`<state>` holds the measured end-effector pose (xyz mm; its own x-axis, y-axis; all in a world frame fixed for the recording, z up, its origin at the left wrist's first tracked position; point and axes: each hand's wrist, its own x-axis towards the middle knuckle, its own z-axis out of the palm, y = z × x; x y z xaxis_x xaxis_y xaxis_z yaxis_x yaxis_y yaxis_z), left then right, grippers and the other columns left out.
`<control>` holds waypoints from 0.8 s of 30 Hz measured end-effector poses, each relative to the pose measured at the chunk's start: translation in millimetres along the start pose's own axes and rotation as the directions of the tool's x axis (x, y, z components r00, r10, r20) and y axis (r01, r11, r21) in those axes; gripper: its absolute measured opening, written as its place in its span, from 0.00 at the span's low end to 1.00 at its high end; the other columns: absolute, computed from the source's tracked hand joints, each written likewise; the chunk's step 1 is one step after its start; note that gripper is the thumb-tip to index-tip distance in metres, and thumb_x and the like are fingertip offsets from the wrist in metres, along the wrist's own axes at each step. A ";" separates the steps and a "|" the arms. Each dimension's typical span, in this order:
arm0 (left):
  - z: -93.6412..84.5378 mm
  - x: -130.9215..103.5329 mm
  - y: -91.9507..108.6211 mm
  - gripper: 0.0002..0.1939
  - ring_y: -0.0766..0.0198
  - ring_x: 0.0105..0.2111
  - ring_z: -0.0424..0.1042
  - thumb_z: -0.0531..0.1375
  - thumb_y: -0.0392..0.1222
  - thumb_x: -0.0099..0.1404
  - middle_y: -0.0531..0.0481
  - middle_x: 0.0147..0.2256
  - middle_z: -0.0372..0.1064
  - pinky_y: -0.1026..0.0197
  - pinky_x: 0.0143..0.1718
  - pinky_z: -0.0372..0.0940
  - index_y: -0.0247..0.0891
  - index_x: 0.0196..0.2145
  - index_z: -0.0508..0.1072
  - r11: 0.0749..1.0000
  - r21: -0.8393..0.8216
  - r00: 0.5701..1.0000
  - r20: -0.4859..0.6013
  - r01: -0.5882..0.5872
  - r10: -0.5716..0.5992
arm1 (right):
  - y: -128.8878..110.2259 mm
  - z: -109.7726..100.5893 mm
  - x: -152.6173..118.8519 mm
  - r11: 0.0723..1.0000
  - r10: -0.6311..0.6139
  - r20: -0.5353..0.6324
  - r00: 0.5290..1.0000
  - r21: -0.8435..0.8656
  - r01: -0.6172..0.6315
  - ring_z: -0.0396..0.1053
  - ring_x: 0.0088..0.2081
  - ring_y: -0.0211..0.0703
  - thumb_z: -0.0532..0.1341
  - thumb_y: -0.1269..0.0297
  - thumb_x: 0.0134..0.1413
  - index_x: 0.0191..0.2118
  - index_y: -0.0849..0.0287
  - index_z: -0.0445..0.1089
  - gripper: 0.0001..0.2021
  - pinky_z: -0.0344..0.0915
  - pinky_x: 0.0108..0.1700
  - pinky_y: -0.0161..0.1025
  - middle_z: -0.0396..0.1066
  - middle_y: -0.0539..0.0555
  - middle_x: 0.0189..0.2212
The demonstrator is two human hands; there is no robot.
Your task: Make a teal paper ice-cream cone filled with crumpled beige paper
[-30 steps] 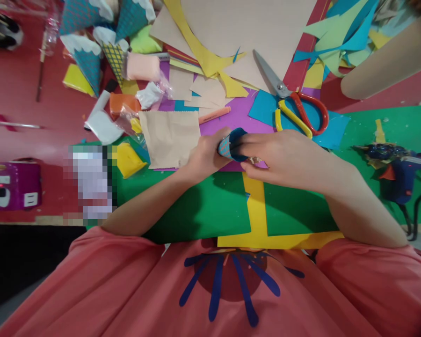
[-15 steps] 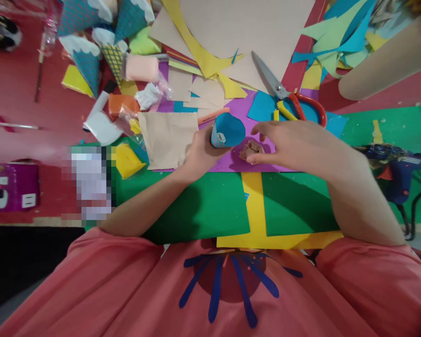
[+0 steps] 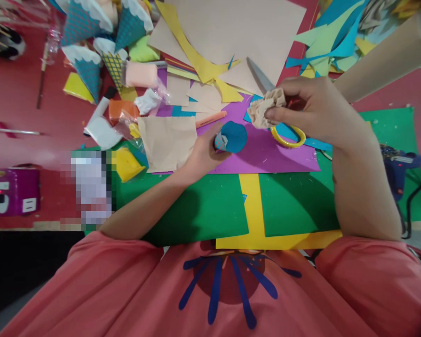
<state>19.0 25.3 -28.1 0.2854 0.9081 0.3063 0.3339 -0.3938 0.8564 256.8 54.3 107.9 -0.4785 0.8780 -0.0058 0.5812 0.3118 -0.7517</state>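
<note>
Cone (image 3: 235,136) in left grip (image 3: 205,150), protruding rightward

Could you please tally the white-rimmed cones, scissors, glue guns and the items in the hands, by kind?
Blue cones with white rims: 3
Yellow cone with white rim: 1
Scissors: 1
Glue gun: 1
Rolled blue paper, left hand: 1
Crumpled beige piece, right hand: 1
Total: 8
</note>
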 end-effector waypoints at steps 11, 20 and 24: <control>2.3 -0.5 -0.7 0.19 0.58 0.40 0.76 0.63 0.51 0.65 0.47 0.41 0.75 0.53 0.43 0.73 0.39 0.49 0.70 0.991 0.000 0.991 0.024 -0.132 0.132 | -17.1 33.5 -5.6 0.997 -0.046 -0.031 0.998 0.060 0.048 0.69 0.35 0.41 0.62 0.68 0.55 0.35 0.55 0.69 0.02 0.65 0.37 0.39 0.73 0.51 0.33; -1.4 -2.6 6.1 0.15 0.67 0.26 0.68 0.64 0.53 0.64 0.56 0.28 0.66 0.64 0.25 0.65 0.41 0.37 0.64 0.995 0.028 0.992 0.079 -0.098 0.095 | -23.1 44.7 -7.3 0.928 -0.094 0.046 0.994 -0.358 0.104 0.70 0.37 0.44 0.60 0.66 0.59 0.36 0.56 0.75 0.06 0.60 0.35 0.39 0.72 0.55 0.38; -2.1 -0.9 5.5 0.16 0.65 0.29 0.71 0.65 0.53 0.63 0.55 0.30 0.69 0.63 0.27 0.68 0.41 0.38 0.65 0.997 0.000 0.992 0.092 -0.082 0.081 | -31.6 58.9 -9.2 0.909 -0.022 -0.042 0.999 -0.416 0.002 0.73 0.39 0.46 0.57 0.66 0.62 0.43 0.53 0.72 0.08 0.60 0.34 0.38 0.76 0.53 0.38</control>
<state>18.7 22.5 -22.8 0.3928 0.8562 0.3356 0.3093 -0.4667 0.8286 204.1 15.0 92.9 -0.4628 0.8856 0.0386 0.8011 0.4365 -0.4094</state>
